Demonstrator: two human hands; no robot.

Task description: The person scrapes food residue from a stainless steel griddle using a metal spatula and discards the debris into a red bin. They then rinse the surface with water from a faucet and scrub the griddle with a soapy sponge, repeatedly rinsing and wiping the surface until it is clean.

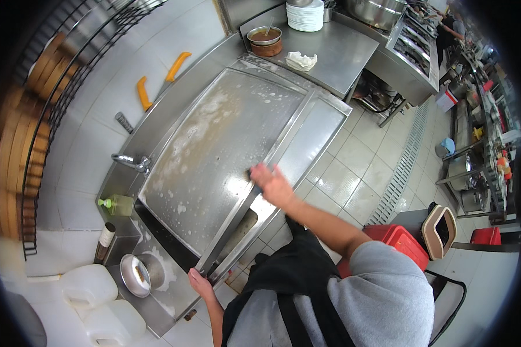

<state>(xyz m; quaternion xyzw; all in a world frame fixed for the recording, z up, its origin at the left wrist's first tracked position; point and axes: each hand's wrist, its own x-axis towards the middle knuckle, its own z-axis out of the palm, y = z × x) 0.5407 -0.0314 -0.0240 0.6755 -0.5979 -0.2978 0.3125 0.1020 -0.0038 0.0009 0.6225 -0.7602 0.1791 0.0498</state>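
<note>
A large stainless steel tray (243, 126) with raised edges lies across the sink, wet with suds and brownish water along its wall side. My left hand (200, 284) grips its near-left corner. My right hand (271, 186), blurred, is at the tray's near rim. Under its fingers a small dark pad (249, 174) shows in part; my hand hides most of it. Below the near rim, part of the sink basin (239, 234) is visible.
A chrome faucet (132, 162), a green-topped soap bottle (118, 204) and a metal bowl (135, 275) surround the sink. Two orange-handled tools (144, 94) stand along the wall. A sauce bowl (265, 35), white cloth (301, 60) and stacked plates (305, 16) occupy the far counter.
</note>
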